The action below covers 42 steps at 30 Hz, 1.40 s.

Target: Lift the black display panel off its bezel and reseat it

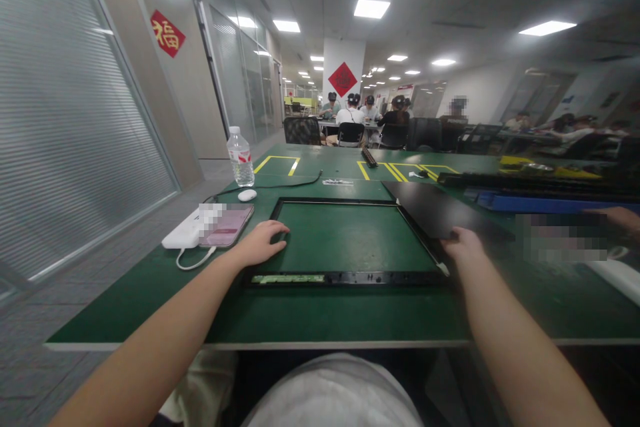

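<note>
A thin black rectangular frame, resembling a screen bezel (370,278), lies flat on the green table (345,320). Along its near bar runs a green strip (287,279) at the left. My left hand (263,242) is curled over the frame's left bar, thumb and fingertips reaching inside the opening. At the right side, my right hand (464,245) has its fingers bent in at the outer edge of the frame; the fingertips are partly hidden. A flat dark panel (430,208) lies just beyond that hand, against the frame's right bar. Small white bits show at the right bar's ends.
At left are a white power bank (185,227) cabled to a phone (230,227), a white case (247,195), a water bottle (241,159) and a black cable (285,184). Blue and black strips (525,201) lie at right, near another person's hand (620,221). People sit farther back.
</note>
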### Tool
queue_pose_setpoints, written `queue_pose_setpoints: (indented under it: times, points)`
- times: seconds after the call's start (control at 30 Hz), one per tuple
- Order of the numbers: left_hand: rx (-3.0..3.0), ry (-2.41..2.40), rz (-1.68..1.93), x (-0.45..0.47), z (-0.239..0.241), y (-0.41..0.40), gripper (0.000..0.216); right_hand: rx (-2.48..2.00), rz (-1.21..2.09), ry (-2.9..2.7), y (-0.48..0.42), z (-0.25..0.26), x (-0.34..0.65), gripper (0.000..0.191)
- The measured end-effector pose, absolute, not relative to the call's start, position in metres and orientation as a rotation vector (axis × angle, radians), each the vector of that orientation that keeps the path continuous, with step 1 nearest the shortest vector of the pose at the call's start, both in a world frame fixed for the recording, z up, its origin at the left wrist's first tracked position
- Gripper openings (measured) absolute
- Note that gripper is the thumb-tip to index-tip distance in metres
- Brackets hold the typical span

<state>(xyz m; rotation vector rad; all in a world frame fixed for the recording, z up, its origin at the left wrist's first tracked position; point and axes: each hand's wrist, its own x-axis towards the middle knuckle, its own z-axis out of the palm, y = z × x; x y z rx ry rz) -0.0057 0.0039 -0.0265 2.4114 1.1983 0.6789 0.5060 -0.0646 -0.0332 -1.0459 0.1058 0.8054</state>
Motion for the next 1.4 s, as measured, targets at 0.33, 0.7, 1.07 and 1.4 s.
queue_pose_setpoints:
  times: [0.33, 0.7, 1.07, 1.4]
  points:
    - [2.499, 1.213, 0.608, -0.005, -0.026, 0.003, 0.041, -1.037, 0.837, 0.065, -0.059, -0.041, 0.516, 0.033]
    - [2.529, 1.214, 0.55, -0.005, -0.026, 0.004, 0.044, -0.965, 0.705, -0.052, -0.052, -0.049, 0.516, 0.03]
    - [2.497, 1.212, 0.585, -0.005, -0.025, 0.003, 0.041, -1.003, 0.72, 0.045, -0.055, -0.047, 0.516, 0.027]
    - [2.535, 1.224, 0.552, -0.004, -0.023, 0.002, 0.043, -0.838, 0.691, 0.038, -0.059, -0.033, 0.505, 0.02]
